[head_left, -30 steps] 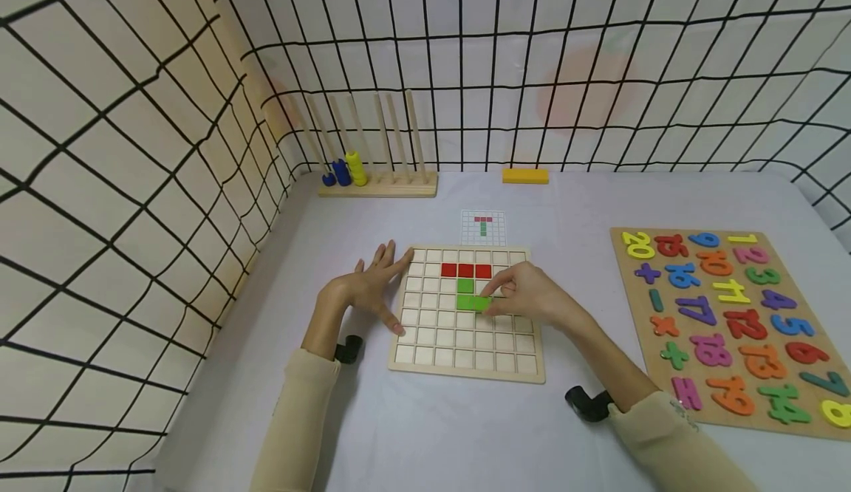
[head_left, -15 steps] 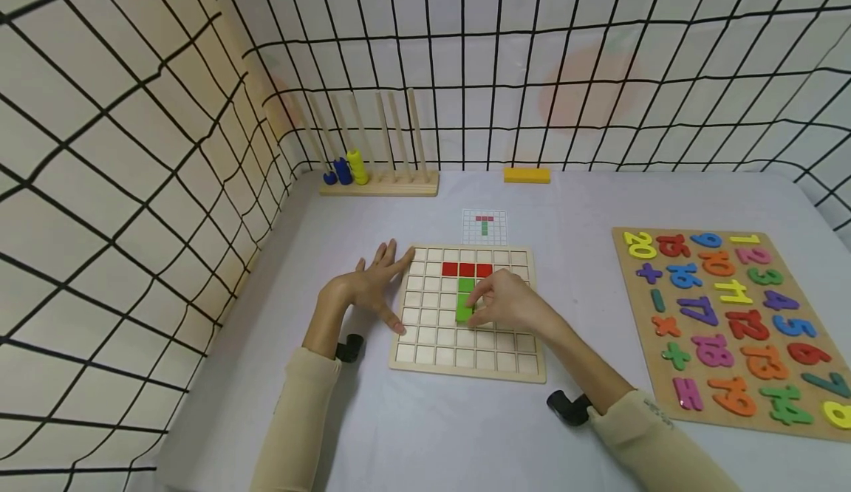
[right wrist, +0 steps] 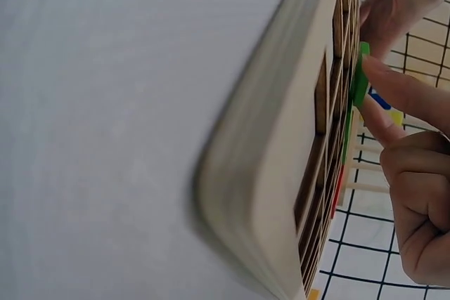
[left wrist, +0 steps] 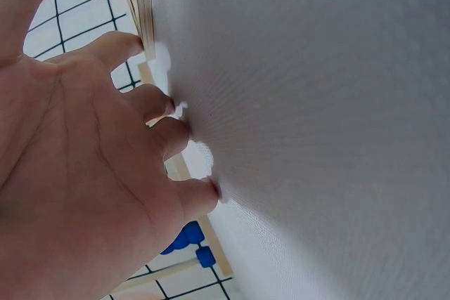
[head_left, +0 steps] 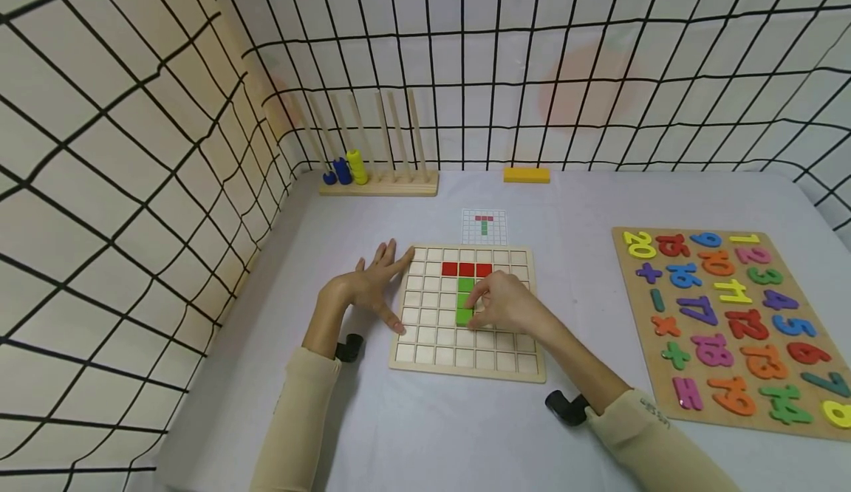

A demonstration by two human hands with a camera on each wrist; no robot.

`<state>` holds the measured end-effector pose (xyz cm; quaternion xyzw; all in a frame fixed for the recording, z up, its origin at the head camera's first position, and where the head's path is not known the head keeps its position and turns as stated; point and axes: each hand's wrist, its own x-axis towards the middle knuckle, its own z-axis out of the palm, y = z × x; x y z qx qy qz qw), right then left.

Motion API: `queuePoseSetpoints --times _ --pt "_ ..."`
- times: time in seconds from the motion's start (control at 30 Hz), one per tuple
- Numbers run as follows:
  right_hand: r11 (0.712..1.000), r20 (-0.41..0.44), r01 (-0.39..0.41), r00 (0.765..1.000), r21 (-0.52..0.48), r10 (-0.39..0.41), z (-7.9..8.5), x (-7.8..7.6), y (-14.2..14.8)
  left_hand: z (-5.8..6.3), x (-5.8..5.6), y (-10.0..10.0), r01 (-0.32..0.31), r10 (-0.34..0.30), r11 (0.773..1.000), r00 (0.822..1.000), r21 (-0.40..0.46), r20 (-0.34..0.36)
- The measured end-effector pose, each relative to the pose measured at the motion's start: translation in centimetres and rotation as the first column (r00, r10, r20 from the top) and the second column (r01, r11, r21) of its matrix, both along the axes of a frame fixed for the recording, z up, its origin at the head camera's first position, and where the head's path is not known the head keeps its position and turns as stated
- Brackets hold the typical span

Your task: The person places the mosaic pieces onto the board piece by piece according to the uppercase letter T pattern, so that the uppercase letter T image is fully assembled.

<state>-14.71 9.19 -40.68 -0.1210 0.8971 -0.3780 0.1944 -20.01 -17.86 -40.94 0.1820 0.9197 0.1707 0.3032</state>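
A wooden grid board (head_left: 425, 365) lies on the table. Three red tiles (head_left: 467, 269) form a row in its upper part, and below their middle green tiles run down a column. My right hand (head_left: 508, 303) pinches the lowest green tile (head_left: 464, 318) between thumb and finger, over the board's middle. In the right wrist view that green tile (right wrist: 361, 75) stands tilted, raised at one end above the board. My left hand (head_left: 366, 285) is spread along the board's left edge, thumb and index fingertip at the frame, the other fingertips (left wrist: 200, 198) down on the white tabletop.
Just behind the board lies a small pattern card (head_left: 484, 227) with a red and green T. A peg abacus (head_left: 379, 188) with blue and yellow beads and a yellow block (head_left: 527, 175) stand by the black mesh. A number puzzle board (head_left: 631, 292) lies right.
My right hand has moved left and slightly down with the green tile, from beside the green column to its lower end. My left hand has stayed at the board's edge.
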Motion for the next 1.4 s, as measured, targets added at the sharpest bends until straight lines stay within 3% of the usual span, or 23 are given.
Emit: queuePoseSetpoints --times 0.63,0.97,1.2,1.4 --pt "0.999 -0.050 0.000 0.999 0.035 0.002 -0.4 0.2 -0.1 0.0 0.0 -0.1 -0.004 0.004 1.000 1.000 0.007 0.002" --pt "1.000 -0.061 -0.006 0.998 0.003 0.006 -0.8 -0.1 0.0 0.0 0.1 -0.1 -0.004 0.004 1.000 1.000 0.009 0.000" --pt "1.000 -0.003 0.002 1.000 -0.016 -0.002 -0.6 -0.2 0.5 0.1 0.2 -0.2 -0.006 0.006 1.000 1.000 0.014 0.004" --pt "0.995 0.028 0.035 0.999 -0.090 -0.032 0.2 -0.3 2.2 -0.1 0.1 -0.3 0.000 0.001 1.000 1.000 0.027 -0.007"
